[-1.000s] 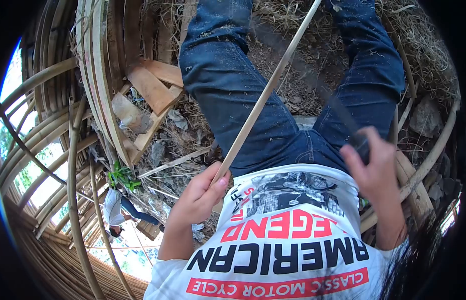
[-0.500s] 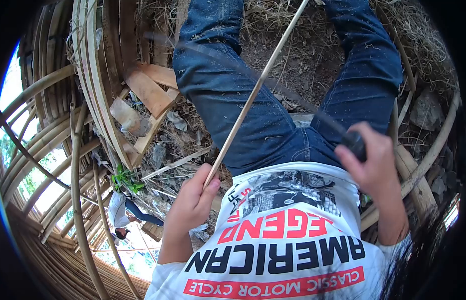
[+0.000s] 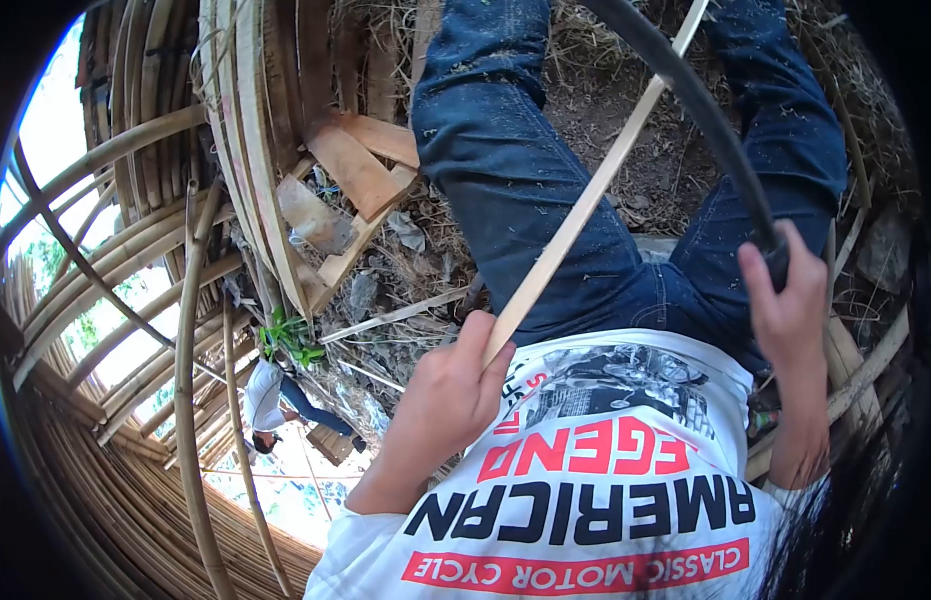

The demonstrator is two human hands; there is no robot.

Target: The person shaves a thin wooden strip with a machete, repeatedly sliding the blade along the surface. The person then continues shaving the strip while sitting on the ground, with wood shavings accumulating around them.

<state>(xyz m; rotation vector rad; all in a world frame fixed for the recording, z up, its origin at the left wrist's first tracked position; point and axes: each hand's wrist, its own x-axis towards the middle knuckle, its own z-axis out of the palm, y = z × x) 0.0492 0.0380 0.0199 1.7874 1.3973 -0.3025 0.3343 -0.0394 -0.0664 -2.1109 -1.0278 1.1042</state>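
The strip (image 3: 577, 225) slanted up over the jeans (image 3: 485, 190), its near end caught in the left hand (image 3: 445, 395), fingers and thumb closed on it. The right hand (image 3: 793, 300) was wrapped around a dark, curved knife (image 3: 722, 140), which crossed in front of the strip's far part; whether they touched I couldn't tell. The strip looked light and stiff, perhaps springy, more dry than slippery, and liable to split lengthwise. Its near end seemed the safest hold, well away from the crossing.
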